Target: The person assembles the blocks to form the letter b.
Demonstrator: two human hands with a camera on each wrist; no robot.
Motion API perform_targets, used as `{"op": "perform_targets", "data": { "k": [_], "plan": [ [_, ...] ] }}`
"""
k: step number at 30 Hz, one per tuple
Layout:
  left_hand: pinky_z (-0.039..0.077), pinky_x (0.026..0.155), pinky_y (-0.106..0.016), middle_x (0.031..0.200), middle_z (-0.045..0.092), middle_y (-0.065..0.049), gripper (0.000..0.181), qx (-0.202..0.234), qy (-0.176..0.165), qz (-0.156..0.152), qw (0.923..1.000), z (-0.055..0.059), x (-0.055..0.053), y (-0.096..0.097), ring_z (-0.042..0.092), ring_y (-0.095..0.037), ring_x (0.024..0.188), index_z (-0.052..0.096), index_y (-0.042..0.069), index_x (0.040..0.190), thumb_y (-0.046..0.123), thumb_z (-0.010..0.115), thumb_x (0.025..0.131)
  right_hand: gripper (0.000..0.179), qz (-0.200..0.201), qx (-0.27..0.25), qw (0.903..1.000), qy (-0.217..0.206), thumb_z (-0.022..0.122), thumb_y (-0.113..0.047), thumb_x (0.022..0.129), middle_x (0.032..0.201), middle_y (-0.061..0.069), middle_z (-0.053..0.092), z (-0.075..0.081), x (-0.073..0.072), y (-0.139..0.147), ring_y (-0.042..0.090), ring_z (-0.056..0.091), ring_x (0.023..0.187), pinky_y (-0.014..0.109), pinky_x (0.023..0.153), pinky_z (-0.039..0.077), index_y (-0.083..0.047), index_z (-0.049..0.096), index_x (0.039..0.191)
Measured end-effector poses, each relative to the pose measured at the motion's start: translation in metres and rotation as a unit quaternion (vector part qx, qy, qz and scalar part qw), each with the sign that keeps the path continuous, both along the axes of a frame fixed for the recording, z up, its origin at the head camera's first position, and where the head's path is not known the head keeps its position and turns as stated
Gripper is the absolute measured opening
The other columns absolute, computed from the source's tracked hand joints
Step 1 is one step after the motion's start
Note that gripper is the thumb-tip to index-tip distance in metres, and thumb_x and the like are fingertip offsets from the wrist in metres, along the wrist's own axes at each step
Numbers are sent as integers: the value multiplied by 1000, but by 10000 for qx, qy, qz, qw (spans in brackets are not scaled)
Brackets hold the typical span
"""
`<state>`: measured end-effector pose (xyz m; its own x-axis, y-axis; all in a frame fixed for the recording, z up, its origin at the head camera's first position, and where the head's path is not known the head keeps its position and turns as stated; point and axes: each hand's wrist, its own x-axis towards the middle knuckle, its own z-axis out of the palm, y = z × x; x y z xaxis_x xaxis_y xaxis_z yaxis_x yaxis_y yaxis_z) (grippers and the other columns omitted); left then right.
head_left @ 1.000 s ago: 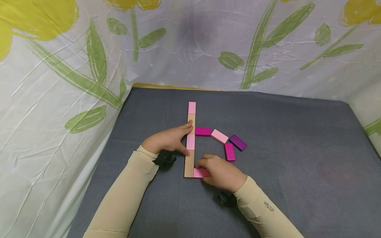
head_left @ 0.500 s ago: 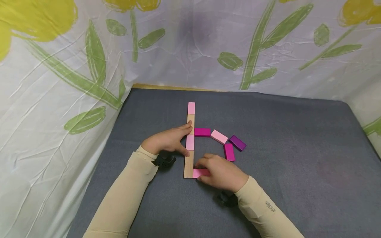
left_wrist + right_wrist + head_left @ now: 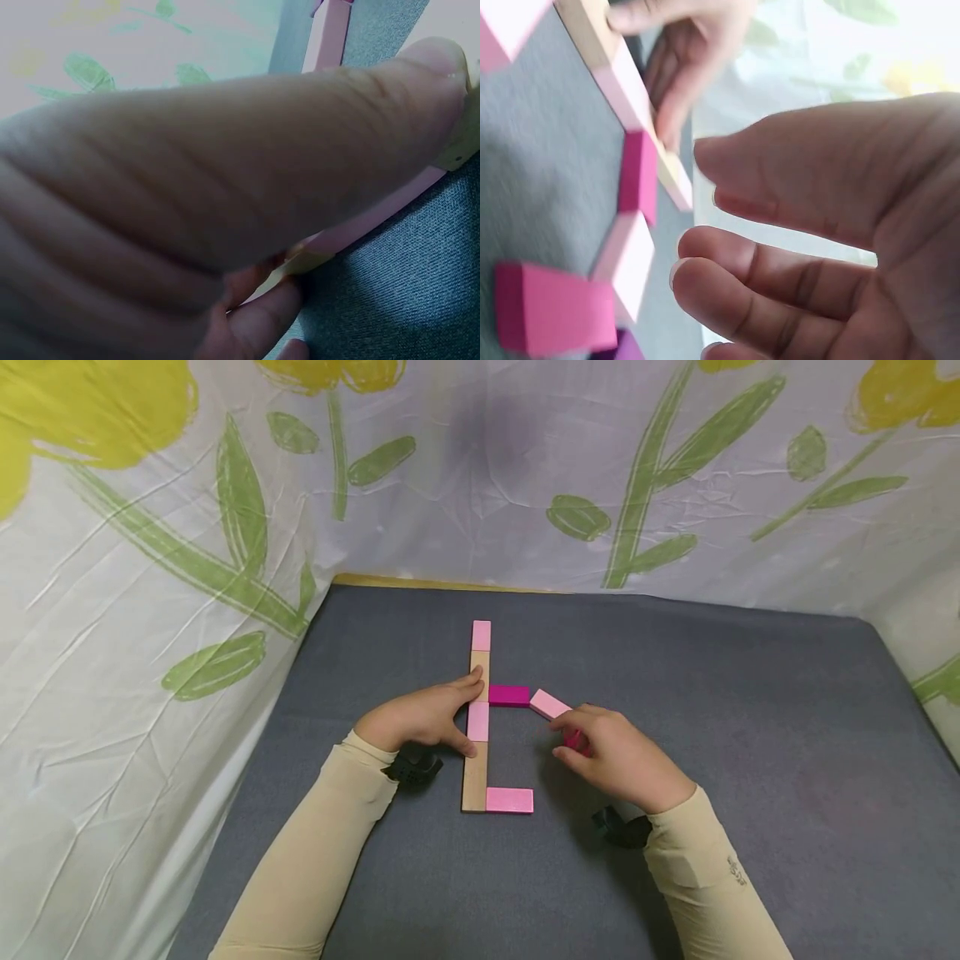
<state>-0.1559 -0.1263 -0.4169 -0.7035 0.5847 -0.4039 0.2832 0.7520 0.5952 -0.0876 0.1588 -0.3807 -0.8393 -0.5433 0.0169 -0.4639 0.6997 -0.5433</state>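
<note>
My left hand (image 3: 416,714) rests along a straight column of flat blocks, its thumb at the near plain wooden block (image 3: 475,785) and forefinger at the far wooden block (image 3: 479,662). Between these lies a pink block (image 3: 477,723). My right hand (image 3: 626,756) hovers over a magenta block (image 3: 562,311), thumb and fingers parted with nothing between them in the right wrist view. That block is mostly covered by the hand in the head view. Close by, a pale pink block (image 3: 548,702) lies slanted, meeting a magenta block (image 3: 510,696) that touches the column.
A pink block (image 3: 510,800) juts right from the column's near end; another pink block (image 3: 482,635) caps the far end. A purple block (image 3: 622,349) peeks out beside the magenta one, hidden in the head view. Dark grey cloth (image 3: 750,735) covers the table, with a flower-painted sheet (image 3: 480,468) behind.
My right hand has let go of the pink block at the column's near end and moved up and right over the loose magenta block. The left hand has stayed put.
</note>
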Motion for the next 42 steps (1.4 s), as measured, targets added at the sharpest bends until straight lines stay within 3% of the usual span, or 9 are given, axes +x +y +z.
{"op": "perform_targets", "data": {
  "k": [9,19,25,34,42],
  "plan": [
    [18,130,-44,177,0,-8,108,79,-40,26,10000,-1,-1,0,11,-28,163,20,1,166,22,89,86,24,-631,93,9975,305,74,6,87,102,12,71,-4,-15,26,24,65,87,44,78,57,1,76,111],
    [18,130,-44,177,1,-9,108,84,-20,-20,10000,0,-2,0,12,-29,163,20,1,166,23,89,86,28,-1208,627,9903,274,78,-2,88,117,22,69,-23,-26,39,43,64,111,60,94,52,0,76,115],
    [19,130,-43,177,1,-9,107,81,-42,-20,10000,-1,-2,0,11,-28,163,19,2,166,22,88,87,26,-1223,667,9902,52,77,-6,90,117,21,69,-30,-29,42,40,65,111,58,97,52,1,75,115],
    [19,130,-43,177,2,-9,105,93,-61,-23,9999,1,0,0,12,-28,163,20,1,166,21,88,88,29,-1540,854,9841,-250,76,-8,90,110,20,72,-33,-31,44,34,67,98,56,90,56,2,74,117],
    [19,130,-44,177,1,-8,107,121,-56,10,9999,-2,0,-1,11,-28,163,19,2,166,22,88,87,46,-1672,1225,9783,-47,77,-12,87,118,24,71,-37,-32,43,36,69,100,56,87,57,5,70,129]
  ]
}}
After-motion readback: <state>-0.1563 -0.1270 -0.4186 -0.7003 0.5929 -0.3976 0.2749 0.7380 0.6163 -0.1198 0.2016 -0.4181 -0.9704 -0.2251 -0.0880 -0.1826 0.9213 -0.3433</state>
